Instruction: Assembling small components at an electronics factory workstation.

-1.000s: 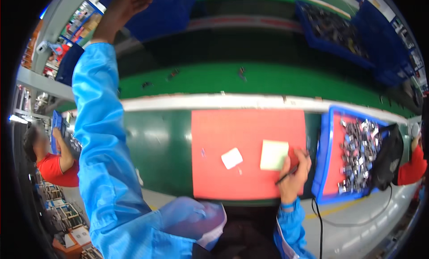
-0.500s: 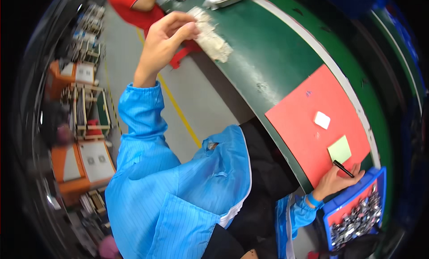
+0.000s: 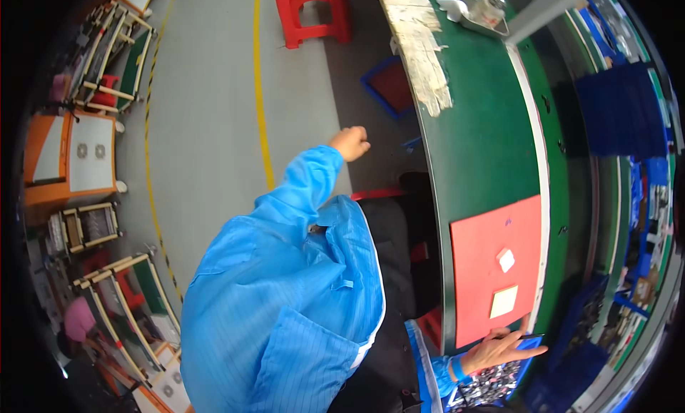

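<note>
My right hand (image 3: pixel 496 350) reaches over the lower edge of a red sheet (image 3: pixel 474 270), holding a black pen (image 3: pixel 529 337) with some fingers stretched out. Close above this hand on the sheet lies a pale yellow pad of notes (image 3: pixel 504 302). A small white block (image 3: pixel 506 259) sits farther up the sheet. My left hand (image 3: pixel 351 143) is off the table, above the floor, its fingers curled in. What it holds, if anything, is hidden.
A blue bin of small shiny metal parts (image 3: pixel 492 386) stands below my right hand. The green table (image 3: pixel 485 156) carries a worn, peeling pale strip (image 3: pixel 421 46) and a metal tray (image 3: pixel 508 32). A red stool (image 3: pixel 314 33) stands on the grey floor. Blue-lined shelves (image 3: pixel 646 249) line the far right.
My left hand has come down from beside the peeling strip to over the floor, fingers curled. My right hand keeps the pen near the notes. The view has turned; the co-worker in red is gone.
</note>
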`<state>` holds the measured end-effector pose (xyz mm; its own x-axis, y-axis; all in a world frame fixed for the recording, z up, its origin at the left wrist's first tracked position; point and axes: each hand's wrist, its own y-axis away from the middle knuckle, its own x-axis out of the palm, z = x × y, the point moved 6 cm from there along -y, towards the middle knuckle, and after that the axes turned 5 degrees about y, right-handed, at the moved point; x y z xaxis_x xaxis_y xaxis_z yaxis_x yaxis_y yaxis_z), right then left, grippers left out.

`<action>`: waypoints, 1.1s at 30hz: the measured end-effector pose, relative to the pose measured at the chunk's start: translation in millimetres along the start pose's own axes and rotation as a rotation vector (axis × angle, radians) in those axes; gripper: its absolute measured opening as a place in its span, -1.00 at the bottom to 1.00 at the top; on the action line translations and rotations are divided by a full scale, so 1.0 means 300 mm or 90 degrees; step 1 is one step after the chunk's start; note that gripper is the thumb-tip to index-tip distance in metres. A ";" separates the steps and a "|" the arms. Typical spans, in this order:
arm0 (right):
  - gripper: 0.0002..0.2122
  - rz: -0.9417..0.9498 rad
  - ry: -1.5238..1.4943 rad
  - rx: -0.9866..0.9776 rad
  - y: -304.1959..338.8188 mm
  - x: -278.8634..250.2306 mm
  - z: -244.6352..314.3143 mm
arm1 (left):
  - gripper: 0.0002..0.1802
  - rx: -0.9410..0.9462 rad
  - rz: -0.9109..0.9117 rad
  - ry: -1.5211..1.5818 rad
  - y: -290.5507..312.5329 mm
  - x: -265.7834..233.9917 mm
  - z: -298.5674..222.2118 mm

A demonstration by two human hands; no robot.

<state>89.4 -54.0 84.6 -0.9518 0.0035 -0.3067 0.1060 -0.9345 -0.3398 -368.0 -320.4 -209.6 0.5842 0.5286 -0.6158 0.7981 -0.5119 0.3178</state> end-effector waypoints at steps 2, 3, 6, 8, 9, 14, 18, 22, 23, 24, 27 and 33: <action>-0.53 0.020 0.058 -0.001 0.001 -0.002 0.012 | -0.70 -0.011 0.026 0.018 -0.057 0.109 -0.046; -0.55 0.031 0.106 0.019 0.000 0.000 0.010 | -0.70 -0.018 0.026 0.031 -0.082 0.146 -0.044; -0.61 0.026 0.208 0.044 -0.041 0.035 0.009 | -0.71 -0.046 0.052 -0.052 -0.184 0.306 -0.051; -0.66 -0.037 0.306 0.070 -0.043 -0.006 0.014 | -0.70 0.022 0.120 -0.041 -0.195 0.395 -0.139; -0.69 -0.039 0.311 0.087 -0.028 0.000 0.032 | -0.66 0.036 0.167 -0.085 -0.192 0.429 -0.132; -0.74 -0.112 0.407 0.070 0.053 -0.095 -0.006 | -0.42 0.241 0.370 -0.053 -0.070 0.477 -0.011; -0.71 -0.234 0.175 0.257 0.163 -0.204 -0.026 | -0.29 0.135 0.637 -0.420 0.119 0.301 -0.313; -0.70 -0.264 0.204 0.256 0.265 -0.293 -0.090 | -0.41 0.278 0.864 -0.345 0.323 0.260 -0.654; -0.69 -0.232 0.271 0.229 0.273 -0.287 -0.099 | -0.41 0.313 0.922 -0.242 0.413 0.240 -0.775; -0.68 -0.197 0.334 0.201 0.275 -0.272 -0.114 | -0.41 0.337 0.918 -0.261 0.476 0.229 -0.869; -0.60 -0.160 0.416 0.087 0.238 -0.219 -0.162 | -0.43 0.558 0.946 -0.226 0.658 0.248 -1.183; -0.46 -0.217 0.460 0.071 0.156 -0.224 -0.269 | -0.55 0.787 1.055 -0.197 0.932 0.301 -1.609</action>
<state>181.6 -69.3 17.6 -0.5010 0.4886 -0.7144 -0.2218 -0.8703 -0.4397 -21.1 -89.1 171.7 0.3386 -0.8331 -0.4373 -0.8983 -0.4246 0.1133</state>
